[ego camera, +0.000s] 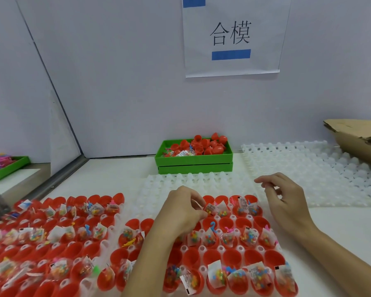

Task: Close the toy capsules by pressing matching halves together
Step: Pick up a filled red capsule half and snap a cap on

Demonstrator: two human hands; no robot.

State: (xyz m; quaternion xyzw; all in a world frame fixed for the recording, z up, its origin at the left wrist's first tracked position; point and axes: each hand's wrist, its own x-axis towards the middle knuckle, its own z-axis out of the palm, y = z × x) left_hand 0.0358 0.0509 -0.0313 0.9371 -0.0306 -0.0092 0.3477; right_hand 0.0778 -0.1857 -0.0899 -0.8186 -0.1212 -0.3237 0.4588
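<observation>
On the far left we are seeing a green tray [19, 162] with pink bits lying past a partition, and nearer to us a white holder tray [114, 219] is sitting on the white table [107, 170], its rows running left to right and filled with red capsule halves [77, 249]. The halves are standing with their open mouths facing up, and alternate rows are carrying small clear packets of coloured beads. Beside it a second holder tray [221, 249] is lying under our hands, loaded the same way in its near rows. Our left hand [180, 213] is reaching in from below, palm down, fingers curled, and its thumb and fingertips are pinching a bead packet [210, 209] that is sitting at the mouth of a red half in the far filled row. Our right hand [285, 200] is hovering above the right edge of that tray, fingers loosely curled and holding nothing. Behind the hands two stacked green bins [193, 163] are standing against the wall, the top one heaped with loose red halves. A sign [231, 37] with printed characters is hanging on the pale wall above. Further right, bare white trays [313, 168] are lying on the table, and a torn cardboard box [356, 138] is resting on their far edge.
</observation>
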